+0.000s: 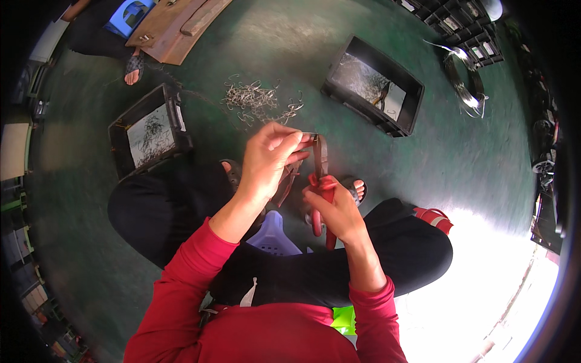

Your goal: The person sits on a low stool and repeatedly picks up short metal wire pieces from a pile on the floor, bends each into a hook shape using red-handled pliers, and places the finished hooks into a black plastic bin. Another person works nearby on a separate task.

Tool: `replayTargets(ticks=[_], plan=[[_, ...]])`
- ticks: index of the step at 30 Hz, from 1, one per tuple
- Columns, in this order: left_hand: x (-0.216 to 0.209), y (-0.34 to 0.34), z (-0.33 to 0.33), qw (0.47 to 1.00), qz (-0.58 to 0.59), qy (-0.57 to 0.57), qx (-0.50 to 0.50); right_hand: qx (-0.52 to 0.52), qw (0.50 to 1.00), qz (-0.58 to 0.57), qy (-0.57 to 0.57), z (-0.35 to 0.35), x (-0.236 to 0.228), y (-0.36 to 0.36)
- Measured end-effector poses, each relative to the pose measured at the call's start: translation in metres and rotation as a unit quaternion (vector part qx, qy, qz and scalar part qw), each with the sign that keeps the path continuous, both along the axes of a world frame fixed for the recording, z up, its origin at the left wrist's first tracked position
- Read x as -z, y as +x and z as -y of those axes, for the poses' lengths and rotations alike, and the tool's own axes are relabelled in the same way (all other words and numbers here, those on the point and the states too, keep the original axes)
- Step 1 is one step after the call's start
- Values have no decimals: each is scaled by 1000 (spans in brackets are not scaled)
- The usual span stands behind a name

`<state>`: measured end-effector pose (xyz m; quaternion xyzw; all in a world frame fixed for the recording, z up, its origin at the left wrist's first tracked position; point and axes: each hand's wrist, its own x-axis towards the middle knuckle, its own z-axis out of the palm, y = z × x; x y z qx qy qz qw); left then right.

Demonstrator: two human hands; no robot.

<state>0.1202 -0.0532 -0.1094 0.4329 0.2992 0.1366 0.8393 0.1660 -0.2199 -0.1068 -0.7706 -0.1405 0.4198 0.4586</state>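
My left hand (270, 158) is closed in a pinch in front of me, with a thin piece of metal wire (308, 133) between thumb and forefinger. The other fingers are loosely bent beneath it. My right hand (341, 212) is wrapped round the red handles of a pair of pliers (321, 158). Their dull metal jaws point away from me, and the tip meets the wire beside my left fingertips. A brown, rusty-looking metal piece (289, 181) shows below my left hand, partly hidden. Beyond my hands, a loose pile of bent wire hooks (251, 100) lies on the green floor.
A black crate (181, 130) with small dark pieces stands at left. Another black crate (369, 115) is at far right, near a wire coil (463, 81) and stacked crates (478, 42). A purple plastic stool (273, 236) sits between my legs. Another person's foot (132, 72) is beside a wooden board (172, 30).
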Motion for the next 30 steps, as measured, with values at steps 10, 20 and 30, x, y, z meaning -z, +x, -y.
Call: replayTargets(ticks=[10, 20, 30], plan=[[191, 5, 6, 877, -308, 347, 123, 203, 961, -168, 83, 12, 16, 22], [277, -39, 36, 670, -337, 552, 366, 297, 862, -365, 186, 24, 11, 34], [152, -4, 7, 947, -198, 47, 249, 266, 757, -529, 275, 26, 7, 37]])
